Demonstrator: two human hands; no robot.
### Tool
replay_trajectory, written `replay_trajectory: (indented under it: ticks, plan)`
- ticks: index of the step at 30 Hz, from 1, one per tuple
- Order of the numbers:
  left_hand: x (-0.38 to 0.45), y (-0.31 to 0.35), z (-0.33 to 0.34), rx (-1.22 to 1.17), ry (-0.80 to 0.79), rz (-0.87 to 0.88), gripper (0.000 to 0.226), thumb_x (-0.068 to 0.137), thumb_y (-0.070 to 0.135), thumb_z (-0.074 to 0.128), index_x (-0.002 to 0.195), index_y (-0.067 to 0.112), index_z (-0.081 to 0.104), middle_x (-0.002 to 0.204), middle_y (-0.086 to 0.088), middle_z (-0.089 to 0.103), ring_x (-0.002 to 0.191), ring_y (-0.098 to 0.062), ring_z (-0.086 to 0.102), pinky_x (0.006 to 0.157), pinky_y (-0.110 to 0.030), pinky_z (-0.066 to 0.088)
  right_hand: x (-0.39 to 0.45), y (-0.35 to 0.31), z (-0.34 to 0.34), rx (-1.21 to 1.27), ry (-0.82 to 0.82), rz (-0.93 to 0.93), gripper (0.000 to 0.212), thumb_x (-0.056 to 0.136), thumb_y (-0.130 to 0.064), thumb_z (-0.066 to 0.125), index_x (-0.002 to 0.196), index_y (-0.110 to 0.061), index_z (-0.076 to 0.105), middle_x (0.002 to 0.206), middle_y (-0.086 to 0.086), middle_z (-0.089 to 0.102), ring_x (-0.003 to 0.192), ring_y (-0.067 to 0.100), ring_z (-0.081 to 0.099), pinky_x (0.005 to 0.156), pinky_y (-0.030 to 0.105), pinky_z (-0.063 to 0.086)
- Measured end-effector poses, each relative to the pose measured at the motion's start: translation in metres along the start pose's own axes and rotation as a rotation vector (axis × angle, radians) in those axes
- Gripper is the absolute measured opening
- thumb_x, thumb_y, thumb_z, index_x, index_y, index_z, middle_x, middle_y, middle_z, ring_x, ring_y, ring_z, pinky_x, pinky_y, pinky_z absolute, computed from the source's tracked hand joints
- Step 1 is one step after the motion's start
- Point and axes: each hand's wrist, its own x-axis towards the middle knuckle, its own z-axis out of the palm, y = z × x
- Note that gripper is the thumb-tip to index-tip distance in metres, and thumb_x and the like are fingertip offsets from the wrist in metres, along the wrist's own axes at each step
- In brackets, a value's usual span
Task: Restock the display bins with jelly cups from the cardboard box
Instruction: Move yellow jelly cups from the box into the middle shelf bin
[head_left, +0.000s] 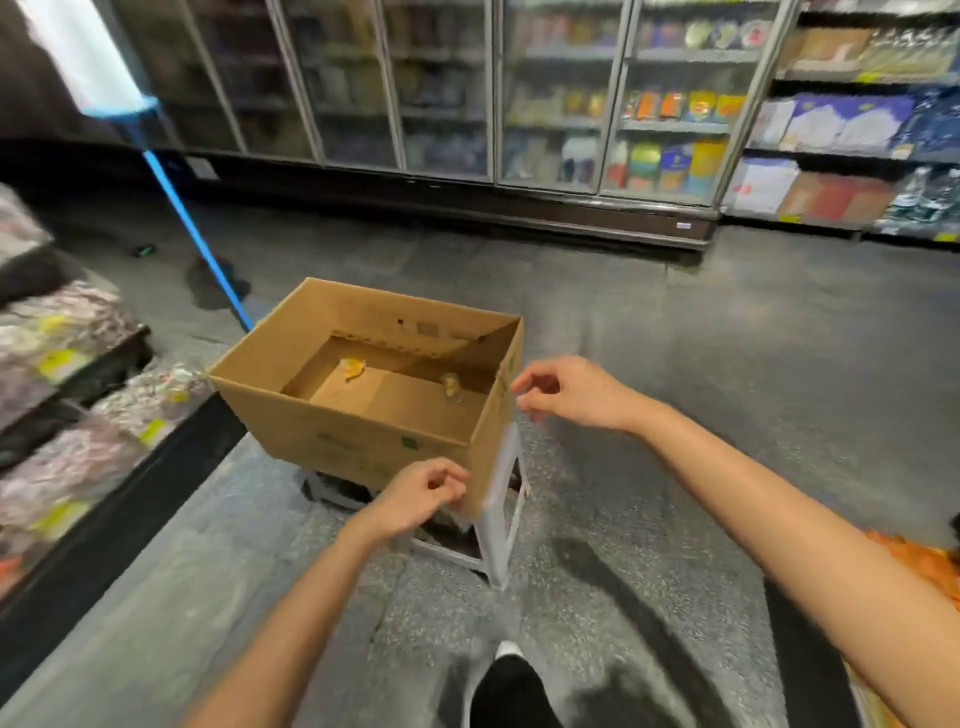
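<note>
Beside cardboard box (363, 415), both hands, labels unreadable

I count one cardboard box (363, 400), top open. Two small jelly cups (354, 368) left on its bottom: one orange at back-left, one yellowish (451, 385) at right. One white stool (501, 512) under the box. Two hands in view: left grip (423, 493) at the box's near corner, right grip (563, 392) at its right edge. One blue pole (195, 236) leaning behind. One shoe (511, 680) at bottom. Display bins at left too blurred for me to count.
</note>
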Motion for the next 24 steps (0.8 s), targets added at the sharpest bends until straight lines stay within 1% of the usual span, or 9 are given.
replay_trajectory:
  ticks: [3,8,11,15,17,19,20,22,24]
  plan:
    - [0.042,-0.015,-0.041,-0.079,0.042,-0.072,0.014,0.093,0.015,0.059,0.098,0.027,0.064,0.097,0.001,0.07,0.091,-0.011,0.067,0.089,-0.029,0.051,0.076,0.007,-0.009,0.009,-0.045,-0.015,0.009,0.088,-0.015,0.066,0.094,-0.022,0.066,0.087,0.011,0.071,0.072,0.014,0.068,0.081,0.03,0.051]
    - [0.104,-0.045,-0.104,-0.139,0.115,-0.135,0.012,0.094,0.027,0.058,0.102,0.033,0.063,0.103,0.011,0.068,0.101,-0.009,0.062,0.092,-0.025,0.046,0.185,0.026,-0.002,-0.006,-0.153,0.029,0.011,0.088,-0.011,0.064,0.099,-0.013,0.068,0.081,0.007,0.069,0.074,0.015,0.065,0.076,0.031,0.052]
    - [0.133,-0.073,-0.128,-0.236,0.221,-0.228,0.014,0.093,0.016,0.058,0.105,0.019,0.065,0.098,0.0,0.07,0.097,-0.014,0.064,0.092,-0.021,0.046,0.234,0.042,0.02,0.004,-0.262,0.075,0.013,0.088,-0.01,0.063,0.1,-0.012,0.068,0.079,-0.001,0.066,0.076,0.015,0.064,0.079,0.033,0.052]
    - [0.171,-0.115,-0.15,-0.313,0.221,-0.286,0.021,0.094,0.0,0.051,0.113,-0.004,0.06,0.1,-0.01,0.064,0.088,-0.01,0.062,0.076,-0.003,0.044,0.287,0.071,0.058,-0.102,-0.387,0.204,0.023,0.086,-0.01,0.063,0.109,-0.01,0.067,0.096,0.003,0.066,0.093,0.019,0.062,0.087,0.03,0.048]
    - [0.196,-0.138,-0.163,-0.356,0.217,-0.309,0.02,0.093,0.003,0.055,0.112,0.003,0.061,0.107,-0.008,0.064,0.088,-0.002,0.063,0.079,-0.007,0.043,0.312,0.087,0.08,-0.128,-0.449,0.259,0.027,0.084,-0.01,0.066,0.111,-0.011,0.066,0.103,0.003,0.067,0.098,0.019,0.061,0.089,0.029,0.047]
    - [0.219,-0.161,-0.172,-0.377,0.191,-0.368,0.016,0.091,0.014,0.06,0.106,0.019,0.06,0.11,0.003,0.062,0.101,-0.007,0.058,0.092,-0.018,0.042,0.333,0.103,0.105,-0.129,-0.51,0.294,0.032,0.082,-0.009,0.069,0.114,-0.012,0.065,0.104,0.0,0.067,0.098,0.015,0.061,0.09,0.027,0.047]
    - [0.228,-0.172,-0.177,-0.359,0.165,-0.385,0.015,0.092,0.016,0.06,0.106,0.021,0.059,0.107,0.008,0.06,0.101,-0.007,0.056,0.093,-0.018,0.042,0.34,0.108,0.118,-0.104,-0.52,0.334,0.035,0.082,-0.006,0.07,0.116,-0.009,0.063,0.103,0.001,0.067,0.093,0.014,0.062,0.087,0.025,0.049]
    - [0.251,-0.195,-0.186,-0.376,0.111,-0.417,0.015,0.094,0.012,0.057,0.108,0.014,0.06,0.101,0.006,0.062,0.088,-0.002,0.057,0.077,-0.002,0.043,0.35,0.124,0.147,-0.054,-0.549,0.439,0.036,0.082,0.002,0.069,0.116,-0.002,0.06,0.099,0.006,0.065,0.079,0.013,0.06,0.072,0.015,0.051]
    - [0.275,-0.219,-0.191,-0.374,0.071,-0.429,0.021,0.096,0.012,0.054,0.114,0.005,0.061,0.106,-0.006,0.066,0.083,-0.003,0.06,0.062,0.0,0.043,0.36,0.141,0.181,-0.071,-0.568,0.535,0.035,0.081,0.003,0.068,0.114,-0.004,0.06,0.099,0.008,0.062,0.085,0.016,0.06,0.071,0.018,0.05]
